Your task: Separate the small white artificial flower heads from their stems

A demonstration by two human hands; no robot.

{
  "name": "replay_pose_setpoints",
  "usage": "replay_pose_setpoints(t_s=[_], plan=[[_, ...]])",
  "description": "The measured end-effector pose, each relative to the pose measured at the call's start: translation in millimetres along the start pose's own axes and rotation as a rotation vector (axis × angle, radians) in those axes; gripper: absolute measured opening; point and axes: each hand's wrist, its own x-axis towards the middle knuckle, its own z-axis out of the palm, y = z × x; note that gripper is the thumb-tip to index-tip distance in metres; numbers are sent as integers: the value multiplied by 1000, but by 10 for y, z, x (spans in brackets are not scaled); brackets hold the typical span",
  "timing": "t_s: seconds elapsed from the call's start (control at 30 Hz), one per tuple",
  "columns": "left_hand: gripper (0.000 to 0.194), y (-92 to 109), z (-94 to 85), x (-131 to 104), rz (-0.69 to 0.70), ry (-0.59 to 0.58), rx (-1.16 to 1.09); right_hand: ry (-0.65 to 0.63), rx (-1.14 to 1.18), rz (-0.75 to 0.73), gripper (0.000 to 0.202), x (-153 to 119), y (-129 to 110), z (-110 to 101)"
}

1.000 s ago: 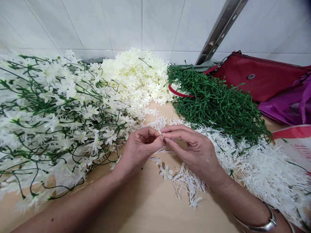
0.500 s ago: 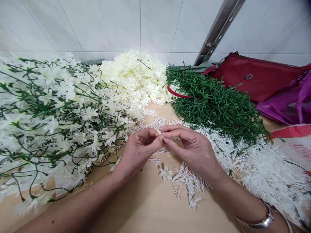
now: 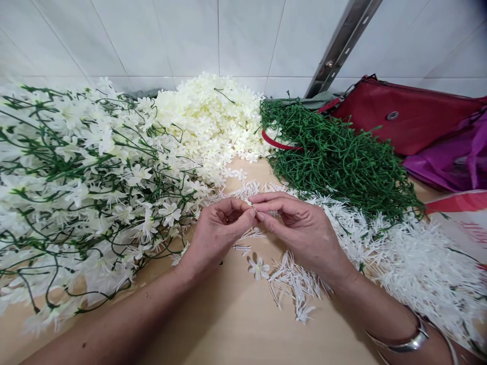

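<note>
My left hand (image 3: pixel 220 230) and my right hand (image 3: pixel 304 230) meet at the fingertips near the middle of the view. Both are closed in a pinch around a tiny white piece, mostly hidden by the fingers. Below them on the table (image 3: pixel 213 329) lies a single white flower (image 3: pixel 259 268), beside a small heap of thin white pieces (image 3: pixel 299 281). More white pieces (image 3: pixel 422 268) are piled to the right. Beyond my hands rise a mound of loose cream blossoms (image 3: pixel 213 114) and a heap of green stems (image 3: pixel 342 162).
White flowers on green stems (image 3: pixel 95 187) fill the left side. At the right back are a red bag (image 3: pixel 418 116), a purple bag (image 3: pixel 445 162) and a white and red bag (image 3: pixel 460 223). A metal post (image 3: pixel 335 56) stands against the tiled wall (image 3: pixel 247 40).
The fingers of my right hand have closed in slightly toward my left fingertips. The view has tilted a little; the piles look the same.
</note>
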Motion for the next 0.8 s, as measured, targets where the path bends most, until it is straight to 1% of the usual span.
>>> replay_pose_setpoints(t_s=[0.2, 0.3, 0.47, 0.63, 0.8], plan=[[21, 4, 3, 2, -21, -1, -29, 5, 6, 9, 14, -9, -13, 8], [21, 4, 3, -1, -7, 3, -15, 5, 16, 3, 14, -14, -15, 9], [24, 9, 4, 1, 1, -2, 14, 11, 31, 15, 10, -8, 2, 9], [27, -11, -5, 12, 10, -27, -6, 22, 67, 31, 7, 0, 27, 16], [29, -23, 0, 18, 0, -14, -17, 20, 52, 37, 6, 3, 18, 18]])
